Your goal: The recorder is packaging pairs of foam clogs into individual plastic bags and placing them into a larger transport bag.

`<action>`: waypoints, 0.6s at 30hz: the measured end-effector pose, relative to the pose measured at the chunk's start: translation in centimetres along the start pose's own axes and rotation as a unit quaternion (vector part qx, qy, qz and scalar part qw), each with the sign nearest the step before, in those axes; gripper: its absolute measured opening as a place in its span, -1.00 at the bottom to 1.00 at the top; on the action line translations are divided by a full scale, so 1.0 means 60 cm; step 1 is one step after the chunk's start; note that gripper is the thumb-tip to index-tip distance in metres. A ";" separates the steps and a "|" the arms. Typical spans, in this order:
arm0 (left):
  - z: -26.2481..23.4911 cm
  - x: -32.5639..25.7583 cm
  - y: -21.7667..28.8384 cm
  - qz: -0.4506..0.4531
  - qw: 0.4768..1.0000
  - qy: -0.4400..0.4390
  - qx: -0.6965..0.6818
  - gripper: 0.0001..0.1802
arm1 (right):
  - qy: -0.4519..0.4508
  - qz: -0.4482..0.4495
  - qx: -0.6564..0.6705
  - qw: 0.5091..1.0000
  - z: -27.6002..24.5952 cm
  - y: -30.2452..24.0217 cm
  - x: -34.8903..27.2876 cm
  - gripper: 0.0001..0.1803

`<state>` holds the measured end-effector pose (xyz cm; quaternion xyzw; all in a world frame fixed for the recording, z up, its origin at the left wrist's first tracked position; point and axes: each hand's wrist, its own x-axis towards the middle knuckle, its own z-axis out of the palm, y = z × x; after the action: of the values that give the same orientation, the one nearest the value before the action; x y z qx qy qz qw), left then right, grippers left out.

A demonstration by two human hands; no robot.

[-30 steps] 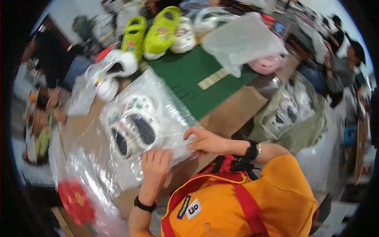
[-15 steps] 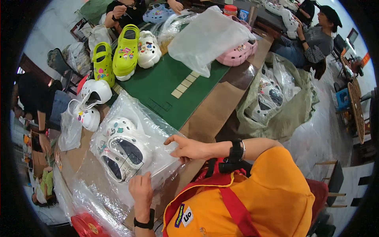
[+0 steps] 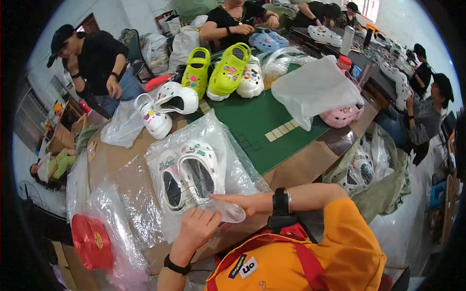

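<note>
A pair of white clogs (image 3: 199,167) with coloured charms lies inside a clear plastic bag (image 3: 238,160) on the table before me. Their heel ends point toward me. At the bag's near end, my left hand (image 3: 198,228) has its fingers closed on the plastic edge. Close beside it, my right hand (image 3: 242,201) grips the same end, its fingers partly hidden behind a turned-up flap of the bag. Both wrists wear black bands.
Lime-green clogs (image 3: 228,70), loose white clogs (image 3: 177,98) and pink clogs (image 3: 340,116) stand farther back. An empty plastic bag (image 3: 303,89) lies on the green mat (image 3: 252,140). At right sits a sack (image 3: 388,194) of bagged clogs; at left, a red roll (image 3: 92,241). Several people work around.
The view has tilted up and swung left. My hands, apart before, have come together at the bag's near end, where the plastic now folds up between them.
</note>
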<state>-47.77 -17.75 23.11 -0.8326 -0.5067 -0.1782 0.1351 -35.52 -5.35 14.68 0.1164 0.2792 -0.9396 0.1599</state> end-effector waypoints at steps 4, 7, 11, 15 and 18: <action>-0.010 0.021 0.014 0.025 0.999 -0.004 0.022 -0.81 | 0.021 -0.115 -0.023 0.993 0.012 0.026 0.016 -0.63; -0.030 0.038 0.021 0.038 0.998 0.015 0.043 -0.82 | 0.050 -0.223 -0.001 0.974 -0.043 0.082 0.061 -0.59; -0.042 0.032 0.041 0.037 0.999 0.003 0.039 -0.83 | -0.090 -0.114 0.149 0.978 -0.038 0.055 0.020 -0.48; -0.046 0.027 0.053 0.074 0.996 -0.001 0.046 -0.82 | -0.062 -0.082 0.151 0.983 0.058 0.036 -0.026 -0.46; -0.059 0.034 0.055 0.069 0.996 -0.026 0.049 -0.85 | 0.134 -0.117 0.126 0.976 0.090 0.024 -0.002 -0.56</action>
<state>-44.56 -19.05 27.02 -0.8625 -0.4591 -0.1222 0.1745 -35.58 -9.52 18.41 0.2270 0.1895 -0.9553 -0.0059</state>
